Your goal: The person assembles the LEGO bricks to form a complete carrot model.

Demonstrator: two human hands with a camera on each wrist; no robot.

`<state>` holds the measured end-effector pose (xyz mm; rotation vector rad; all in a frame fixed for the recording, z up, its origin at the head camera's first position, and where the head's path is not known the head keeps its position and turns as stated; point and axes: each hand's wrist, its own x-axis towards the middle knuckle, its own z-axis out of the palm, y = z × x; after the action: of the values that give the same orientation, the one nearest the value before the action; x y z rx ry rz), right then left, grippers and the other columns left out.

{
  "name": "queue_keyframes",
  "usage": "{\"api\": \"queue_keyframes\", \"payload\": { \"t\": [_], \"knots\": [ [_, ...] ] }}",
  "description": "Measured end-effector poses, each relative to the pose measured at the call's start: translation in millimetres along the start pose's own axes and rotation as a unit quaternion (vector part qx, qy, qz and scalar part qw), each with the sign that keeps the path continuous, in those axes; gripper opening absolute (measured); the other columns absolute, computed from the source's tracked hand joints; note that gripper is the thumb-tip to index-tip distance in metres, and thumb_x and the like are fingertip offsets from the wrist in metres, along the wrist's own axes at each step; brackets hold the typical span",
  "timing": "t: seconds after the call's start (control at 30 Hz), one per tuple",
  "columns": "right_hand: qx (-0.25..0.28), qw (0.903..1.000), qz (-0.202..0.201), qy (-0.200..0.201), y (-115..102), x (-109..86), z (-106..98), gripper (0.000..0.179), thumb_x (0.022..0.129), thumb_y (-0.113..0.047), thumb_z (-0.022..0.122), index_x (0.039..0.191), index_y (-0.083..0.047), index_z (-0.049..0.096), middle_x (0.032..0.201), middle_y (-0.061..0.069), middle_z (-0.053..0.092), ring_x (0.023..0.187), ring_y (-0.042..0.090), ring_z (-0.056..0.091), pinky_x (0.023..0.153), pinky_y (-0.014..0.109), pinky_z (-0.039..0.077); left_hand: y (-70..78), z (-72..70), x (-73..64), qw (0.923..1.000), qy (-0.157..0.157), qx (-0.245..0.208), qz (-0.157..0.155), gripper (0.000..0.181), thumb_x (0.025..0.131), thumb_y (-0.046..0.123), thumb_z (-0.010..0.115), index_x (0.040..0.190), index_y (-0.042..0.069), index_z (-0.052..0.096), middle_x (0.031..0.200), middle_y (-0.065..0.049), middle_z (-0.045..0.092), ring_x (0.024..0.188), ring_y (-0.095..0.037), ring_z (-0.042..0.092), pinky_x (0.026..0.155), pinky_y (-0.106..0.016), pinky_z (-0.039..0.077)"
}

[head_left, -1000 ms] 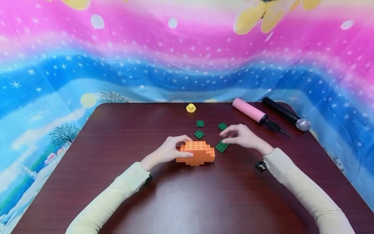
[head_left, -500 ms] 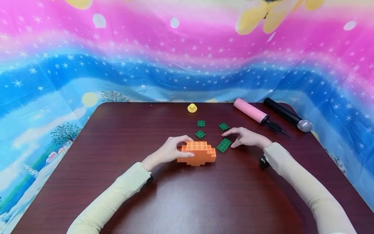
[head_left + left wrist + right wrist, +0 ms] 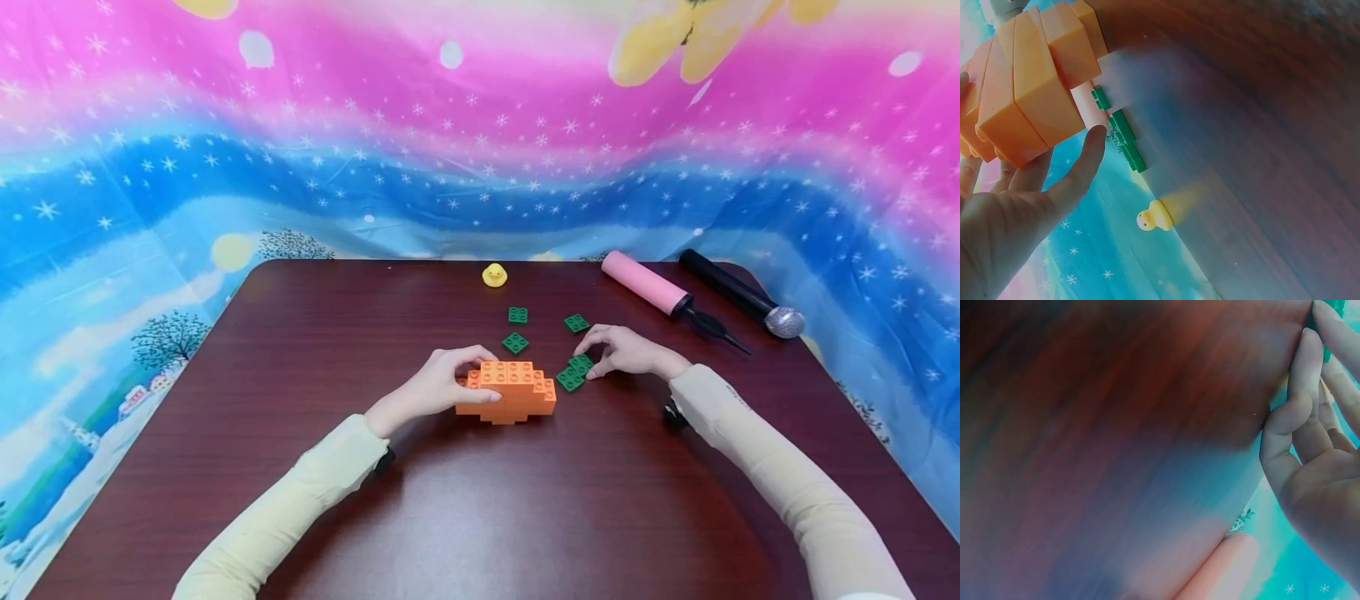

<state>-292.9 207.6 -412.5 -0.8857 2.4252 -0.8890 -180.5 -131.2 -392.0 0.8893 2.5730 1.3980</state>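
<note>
My left hand (image 3: 435, 383) grips the left end of an orange toy-brick assembly (image 3: 517, 396), its thumb on the near face and fingers behind. This stepped block stands on the table; in the left wrist view its smooth sides (image 3: 1035, 81) fill the upper left. Just right of it, my right hand (image 3: 626, 350) pinches a flat green brick (image 3: 580, 363) between thumb and fingers. Against that brick lies another flat green brick (image 3: 570, 380); whether they touch, I cannot tell. In the right wrist view, my fingers mostly hide the green piece (image 3: 1327, 353).
More green bricks lie behind: one at the back (image 3: 517, 315), one nearer (image 3: 515, 342), one to the right (image 3: 576, 322). A yellow rubber duck (image 3: 494, 276) sits by the far edge. A pink hand pump (image 3: 645, 283) and a black microphone (image 3: 731, 287) lie at the back right.
My right hand opened away from the green pieces, then came back to the left and took hold of one, which now sits offset from its neighbour. My left hand keeps its hold.
</note>
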Motion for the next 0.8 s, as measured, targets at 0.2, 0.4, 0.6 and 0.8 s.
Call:
{"api": "queue_keyframes", "payload": {
  "t": [0.2,0.4,0.6,0.8],
  "knots": [
    [0.08,0.9958,0.045,0.0,-3,-5.8,-5,0.042,0.082,-0.018,0.076,0.117,0.0,0.061,0.096,0.017,0.071,0.074,0.021,0.07,0.069,0.033,0.057,0.3,0.4,1.3,0.9999,0.0,0.01,0.005,0.035,0.081,0.024,0.077,0.111,0.015,0.062,0.103,-0.003,0.068,0.086,-0.011,0.064,0.077,-0.03,0.053],
    [0.14,0.9876,0.023,0.067,-16,-11.8,-8,0.042,0.082,-0.017,0.076,0.116,0.002,0.06,0.103,0.011,0.067,0.077,0.03,0.069,0.07,0.038,0.057,0.1,0.3,0.4,1.0,-0.001,0.006,-0.004,0.035,0.081,0.024,0.077,0.111,0.015,0.062,0.104,-0.003,0.068,0.087,-0.012,0.065,0.078,-0.032,0.053],
    [0.193,0.9741,-0.027,0.115,-57,-19.6,-3,0.039,0.081,-0.012,0.076,0.115,0.001,0.062,0.101,0.003,0.063,0.077,0.027,0.068,0.069,0.039,0.055,1.4,0.0,-0.9,1.0,0.001,0.005,-0.007,0.035,0.08,0.024,0.077,0.111,0.015,0.063,0.105,-0.003,0.068,0.087,-0.014,0.064,0.077,-0.029,0.053],
    [0.209,0.9706,-0.054,0.107,-100,-26.2,11,0.04,0.079,-0.013,0.078,0.115,-0.002,0.065,0.099,0.009,0.064,0.072,0.014,0.067,0.064,0.028,0.052,0.8,0.7,-0.3,0.9999,0.006,0.007,-0.004,0.035,0.081,0.024,0.078,0.111,0.016,0.063,0.103,-0.001,0.068,0.087,-0.013,0.063,0.079,-0.027,0.053]
  ]
}}
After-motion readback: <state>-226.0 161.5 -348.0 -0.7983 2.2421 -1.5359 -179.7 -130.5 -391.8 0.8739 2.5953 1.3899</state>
